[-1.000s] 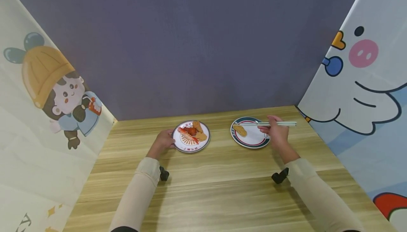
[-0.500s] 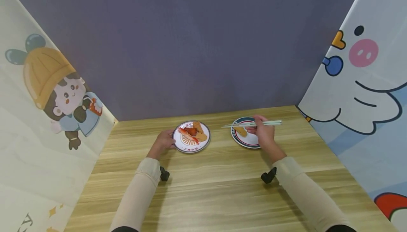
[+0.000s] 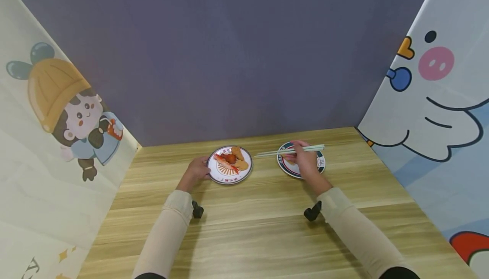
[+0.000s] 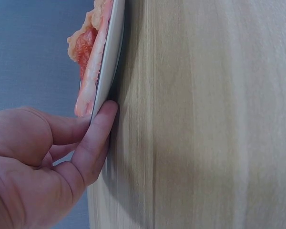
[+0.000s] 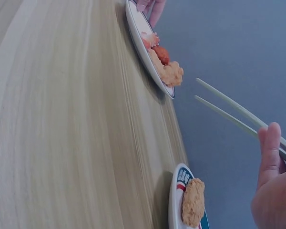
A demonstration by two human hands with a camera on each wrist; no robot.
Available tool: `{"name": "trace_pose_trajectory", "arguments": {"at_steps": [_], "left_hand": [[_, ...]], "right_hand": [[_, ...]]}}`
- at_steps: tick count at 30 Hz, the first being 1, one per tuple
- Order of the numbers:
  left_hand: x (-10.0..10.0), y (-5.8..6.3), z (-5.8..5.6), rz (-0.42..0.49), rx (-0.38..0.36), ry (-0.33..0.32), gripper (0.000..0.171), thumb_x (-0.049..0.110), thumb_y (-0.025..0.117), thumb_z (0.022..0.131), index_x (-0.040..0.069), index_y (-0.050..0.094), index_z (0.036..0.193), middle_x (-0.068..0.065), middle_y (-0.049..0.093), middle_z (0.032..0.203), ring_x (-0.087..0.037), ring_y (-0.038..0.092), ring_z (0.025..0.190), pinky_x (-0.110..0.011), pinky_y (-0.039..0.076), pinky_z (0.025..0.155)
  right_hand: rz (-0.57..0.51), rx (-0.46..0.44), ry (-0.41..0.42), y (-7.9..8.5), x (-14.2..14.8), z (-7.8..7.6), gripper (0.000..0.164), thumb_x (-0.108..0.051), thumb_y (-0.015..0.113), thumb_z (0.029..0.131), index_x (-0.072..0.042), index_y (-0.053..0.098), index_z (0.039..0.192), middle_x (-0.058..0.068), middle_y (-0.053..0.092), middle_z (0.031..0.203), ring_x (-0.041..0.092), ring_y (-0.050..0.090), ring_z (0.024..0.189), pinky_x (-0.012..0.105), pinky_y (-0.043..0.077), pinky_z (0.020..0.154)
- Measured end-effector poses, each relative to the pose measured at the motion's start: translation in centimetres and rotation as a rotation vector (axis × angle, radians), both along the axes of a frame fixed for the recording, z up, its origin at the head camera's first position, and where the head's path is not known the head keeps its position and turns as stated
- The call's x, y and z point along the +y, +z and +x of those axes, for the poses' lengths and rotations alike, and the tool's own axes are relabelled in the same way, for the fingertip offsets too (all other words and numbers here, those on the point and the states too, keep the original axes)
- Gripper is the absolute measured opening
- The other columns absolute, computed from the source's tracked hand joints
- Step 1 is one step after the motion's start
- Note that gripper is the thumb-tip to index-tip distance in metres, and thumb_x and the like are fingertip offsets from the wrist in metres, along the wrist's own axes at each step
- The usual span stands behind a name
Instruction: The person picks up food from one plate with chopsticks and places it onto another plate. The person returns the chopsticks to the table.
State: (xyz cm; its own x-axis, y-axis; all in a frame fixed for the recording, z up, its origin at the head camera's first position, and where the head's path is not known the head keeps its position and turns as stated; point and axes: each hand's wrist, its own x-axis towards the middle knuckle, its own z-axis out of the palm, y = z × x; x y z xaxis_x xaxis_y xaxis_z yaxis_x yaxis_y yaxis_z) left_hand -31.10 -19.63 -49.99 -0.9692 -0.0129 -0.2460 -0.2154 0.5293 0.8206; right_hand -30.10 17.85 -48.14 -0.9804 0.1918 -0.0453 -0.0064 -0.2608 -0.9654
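My left hand point(image 3: 198, 169) grips the left edge of a white plate point(image 3: 219, 175) with a dark rim. In the left wrist view the thumb lies at the top edge and fingers press underneath. This plate bears an orange-red shrimp point(image 3: 225, 163), a reddish-brown morsel point(image 3: 230, 158) and golden fried pieces point(image 3: 241, 165). Held in my right hand point(image 3: 306, 161) is a pair of pale green chopsticks point(image 5: 232, 103), tips apart with nothing between them, pointing toward the left plate. Below that hand stands a second plate point(image 3: 320, 165), its band green and red, carrying one golden fried piece point(image 5: 193, 202).
Both plates are on a wood-grain table point(image 3: 244, 228), near its back edge. A dark grey wall point(image 3: 244, 58) rises behind. Cartoon-printed panels stand at left point(image 3: 23, 151) and right point(image 3: 458, 143).
My right hand has moved left with the chopsticks, from the right side of the second plate to above it, so the tips now lie between the plates. The left hand keeps its place.
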Motion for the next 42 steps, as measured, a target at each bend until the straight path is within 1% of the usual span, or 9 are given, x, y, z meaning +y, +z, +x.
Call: {"name": "trace_pose_trajectory", "arguments": {"at_steps": [3, 10, 15, 22, 26, 30, 33, 39, 42], "left_hand": [[0.0, -0.1, 0.0, -0.002, -0.003, 0.002, 0.068, -0.016, 0.056, 0.084, -0.006, 0.043, 0.15, -0.035, 0.06, 0.133, -0.02, 0.063, 0.086, -0.027, 0.063, 0.067], [-0.2, -0.3, -0.2, -0.007, -0.003, 0.009, 0.068, -0.015, 0.057, 0.084, -0.004, 0.045, 0.15, -0.034, 0.061, 0.132, -0.017, 0.062, 0.08, -0.024, 0.061, 0.063], [-0.3, -0.6, -0.5, -0.02, 0.014, -0.03, 0.067, -0.015, 0.056, 0.081, -0.011, 0.045, 0.146, -0.036, 0.064, 0.124, -0.016, 0.062, 0.074, -0.024, 0.061, 0.061], [-0.4, -0.3, -0.4, -0.086, 0.007, -0.048, 0.064, -0.011, 0.059, 0.082, -0.009, 0.048, 0.145, -0.033, 0.066, 0.122, -0.016, 0.064, 0.077, -0.027, 0.064, 0.066], [-0.3, 0.0, -0.2, -0.066, 0.002, -0.035, 0.064, -0.011, 0.059, 0.084, -0.007, 0.047, 0.147, -0.033, 0.064, 0.125, -0.016, 0.063, 0.077, -0.025, 0.062, 0.065], [-0.3, -0.1, -0.2, -0.036, 0.001, -0.023, 0.064, -0.012, 0.058, 0.084, -0.007, 0.046, 0.148, -0.033, 0.063, 0.128, -0.016, 0.062, 0.076, -0.023, 0.061, 0.062], [-0.3, -0.2, -0.3, -0.039, 0.005, -0.022, 0.065, -0.013, 0.058, 0.083, -0.007, 0.047, 0.147, -0.033, 0.064, 0.127, -0.015, 0.062, 0.076, -0.023, 0.061, 0.062], [-0.3, -0.3, -0.3, -0.076, 0.006, -0.027, 0.065, -0.012, 0.059, 0.083, -0.007, 0.047, 0.147, -0.032, 0.064, 0.126, -0.018, 0.063, 0.08, -0.024, 0.062, 0.064], [-0.3, -0.2, -0.3, -0.101, 0.011, -0.032, 0.065, -0.011, 0.059, 0.083, -0.006, 0.047, 0.147, -0.033, 0.064, 0.126, -0.023, 0.066, 0.087, -0.025, 0.063, 0.066]], "right_hand": [[-0.005, -0.001, 0.019, -0.2, -0.5, -0.1, 0.026, -0.017, 0.048, 0.106, 0.002, 0.062, 0.119, 0.02, 0.074, 0.088, 0.016, 0.074, 0.059, 0.029, 0.064, 0.058], [0.016, -0.012, 0.043, -0.5, -2.2, 0.2, 0.033, -0.017, 0.048, 0.107, 0.007, 0.059, 0.126, 0.026, 0.069, 0.099, 0.015, 0.073, 0.06, 0.029, 0.065, 0.061], [0.049, -0.035, 0.059, -0.9, -3.8, 0.3, 0.035, -0.018, 0.048, 0.107, 0.006, 0.06, 0.13, 0.025, 0.067, 0.102, 0.015, 0.074, 0.061, 0.027, 0.065, 0.061], [0.054, -0.035, 0.069, -1.6, -5.8, 0.2, 0.033, -0.018, 0.051, 0.106, 0.004, 0.064, 0.127, 0.022, 0.071, 0.095, 0.016, 0.073, 0.059, 0.028, 0.065, 0.059], [0.041, -0.022, 0.068, -1.7, -6.9, 0.3, 0.032, -0.018, 0.053, 0.105, 0.004, 0.065, 0.124, 0.017, 0.068, 0.088, 0.016, 0.073, 0.058, 0.028, 0.064, 0.058], [0.032, -0.005, 0.07, -2.1, -7.8, 0.2, 0.03, -0.015, 0.052, 0.104, 0.005, 0.065, 0.123, 0.028, 0.069, 0.094, 0.016, 0.073, 0.058, 0.029, 0.065, 0.058], [0.023, 0.003, 0.068, -2.5, -8.4, 0.1, 0.032, -0.013, 0.05, 0.105, 0.007, 0.064, 0.125, 0.033, 0.069, 0.095, 0.016, 0.073, 0.058, 0.029, 0.065, 0.058], [0.042, -0.012, 0.046, -2.7, -9.7, 0.2, 0.031, -0.014, 0.051, 0.104, 0.006, 0.066, 0.124, 0.02, 0.07, 0.086, 0.018, 0.073, 0.059, 0.031, 0.065, 0.059], [0.061, -0.004, 0.049, -2.7, -10.3, 0.3, 0.032, -0.014, 0.052, 0.104, 0.006, 0.066, 0.124, 0.021, 0.071, 0.085, 0.017, 0.072, 0.058, 0.032, 0.065, 0.058]]}}
